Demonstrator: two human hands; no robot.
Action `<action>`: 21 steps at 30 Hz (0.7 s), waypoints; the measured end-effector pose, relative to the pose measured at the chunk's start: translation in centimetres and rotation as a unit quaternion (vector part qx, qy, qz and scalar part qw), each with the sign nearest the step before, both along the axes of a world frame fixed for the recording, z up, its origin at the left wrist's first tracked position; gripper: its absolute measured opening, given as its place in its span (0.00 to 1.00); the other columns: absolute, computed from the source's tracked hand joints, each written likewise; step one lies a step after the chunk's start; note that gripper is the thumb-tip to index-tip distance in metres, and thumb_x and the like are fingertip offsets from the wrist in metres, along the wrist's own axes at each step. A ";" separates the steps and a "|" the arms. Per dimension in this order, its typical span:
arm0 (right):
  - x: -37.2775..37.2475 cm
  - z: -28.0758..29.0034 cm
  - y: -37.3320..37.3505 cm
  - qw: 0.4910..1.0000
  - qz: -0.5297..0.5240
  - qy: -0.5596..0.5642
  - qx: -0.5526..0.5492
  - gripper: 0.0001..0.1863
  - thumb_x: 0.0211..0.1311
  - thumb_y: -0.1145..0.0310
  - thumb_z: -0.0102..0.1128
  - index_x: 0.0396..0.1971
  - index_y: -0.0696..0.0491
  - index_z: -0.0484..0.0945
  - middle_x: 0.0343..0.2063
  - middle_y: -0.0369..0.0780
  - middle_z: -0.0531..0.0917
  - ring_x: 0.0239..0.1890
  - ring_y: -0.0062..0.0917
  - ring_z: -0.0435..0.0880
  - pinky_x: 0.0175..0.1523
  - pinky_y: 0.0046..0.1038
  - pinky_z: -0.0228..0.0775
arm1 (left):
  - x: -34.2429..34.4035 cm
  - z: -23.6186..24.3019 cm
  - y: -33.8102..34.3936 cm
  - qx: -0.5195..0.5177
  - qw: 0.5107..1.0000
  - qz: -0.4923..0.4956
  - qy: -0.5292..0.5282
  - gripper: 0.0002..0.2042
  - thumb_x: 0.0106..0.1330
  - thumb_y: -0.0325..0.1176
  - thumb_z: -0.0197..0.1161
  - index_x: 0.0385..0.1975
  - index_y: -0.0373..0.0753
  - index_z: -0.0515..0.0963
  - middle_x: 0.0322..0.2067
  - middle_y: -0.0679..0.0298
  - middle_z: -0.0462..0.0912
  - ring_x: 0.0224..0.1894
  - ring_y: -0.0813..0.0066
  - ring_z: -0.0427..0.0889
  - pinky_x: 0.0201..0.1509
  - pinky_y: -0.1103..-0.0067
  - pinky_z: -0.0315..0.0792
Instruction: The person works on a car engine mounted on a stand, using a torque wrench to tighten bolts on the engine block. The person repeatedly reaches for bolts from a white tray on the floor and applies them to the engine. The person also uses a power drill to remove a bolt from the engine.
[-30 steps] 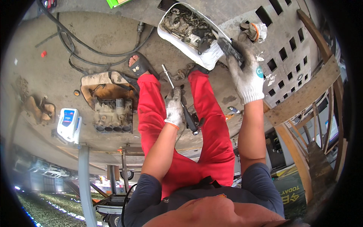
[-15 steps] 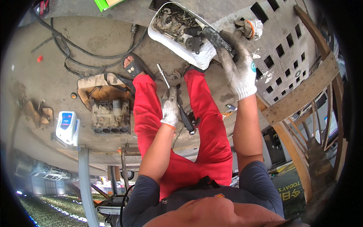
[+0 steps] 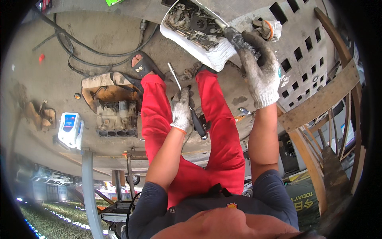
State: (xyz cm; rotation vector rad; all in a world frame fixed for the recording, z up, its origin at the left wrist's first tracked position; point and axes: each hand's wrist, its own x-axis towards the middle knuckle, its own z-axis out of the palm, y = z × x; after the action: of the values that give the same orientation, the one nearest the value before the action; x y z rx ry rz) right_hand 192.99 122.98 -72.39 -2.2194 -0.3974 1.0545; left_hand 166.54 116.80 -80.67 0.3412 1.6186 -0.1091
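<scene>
My left hand (image 3: 181, 106), in a grey-stained white knit glove, is closed around a socket wrench (image 3: 195, 122) between my knees. The wrench's silver shaft points up and away, and its black handle angles back toward me. My right hand (image 3: 260, 71), gloved the same way, grips a dark, grimy tube (image 3: 238, 40) with a pale pointed nozzle. That nozzle reaches the right rim of a white plastic box (image 3: 217, 59). Inside the box lie loose bolts (image 3: 185, 30), small metal parts and a flat dark plate with a hole (image 3: 199, 23).
An engine block (image 3: 117, 123) sits left of my legs, beside a brown-stained pan (image 3: 105, 87) and a white jug (image 3: 71, 129). Black hoses (image 3: 95, 49) curve across the floor. A crumpled glove (image 3: 267, 30) rests on the perforated metal plate (image 3: 296, 85). A wooden chair (image 3: 318, 97) stands at right.
The flat dark plate with a hole now lies farther back in the box, away from the near end. My right hand and the tube sit slightly farther right in view. My left hand keeps its grip.
</scene>
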 end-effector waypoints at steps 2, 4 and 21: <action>0.4 -0.2 -0.1 0.994 0.079 -0.064 -0.038 0.20 0.68 0.68 0.66 0.57 0.57 0.81 0.48 0.46 0.88 0.49 0.30 0.87 0.54 0.30 0.79 | 0.9 1.2 1.6 -0.045 0.999 0.000 -0.004 0.15 0.76 0.47 0.60 0.43 0.41 0.79 0.27 0.74 0.74 0.27 0.82 0.68 0.31 0.79 0.62; 0.5 -0.5 0.1 0.979 0.159 -0.092 -0.088 0.19 0.68 0.66 0.65 0.56 0.56 0.81 0.48 0.48 0.88 0.49 0.34 0.89 0.54 0.33 0.80 | 1.0 1.2 1.4 -0.026 0.999 0.022 0.002 0.15 0.76 0.47 0.60 0.42 0.41 0.79 0.27 0.74 0.73 0.28 0.82 0.68 0.31 0.80 0.62; -1.1 -2.3 -0.2 0.985 0.106 -0.136 -0.005 0.18 0.69 0.72 0.64 0.57 0.56 0.81 0.49 0.47 0.88 0.50 0.32 0.88 0.55 0.31 0.78 | 0.5 1.0 1.3 -0.001 1.000 -0.010 -0.002 0.17 0.78 0.47 0.58 0.45 0.36 0.81 0.26 0.71 0.76 0.26 0.82 0.69 0.31 0.79 0.63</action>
State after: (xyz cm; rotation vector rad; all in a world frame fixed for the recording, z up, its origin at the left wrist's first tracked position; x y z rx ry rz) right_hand 191.89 122.74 -74.70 -2.3771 -0.7635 0.8584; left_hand 167.04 118.06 -79.69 0.3551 1.6106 -0.1249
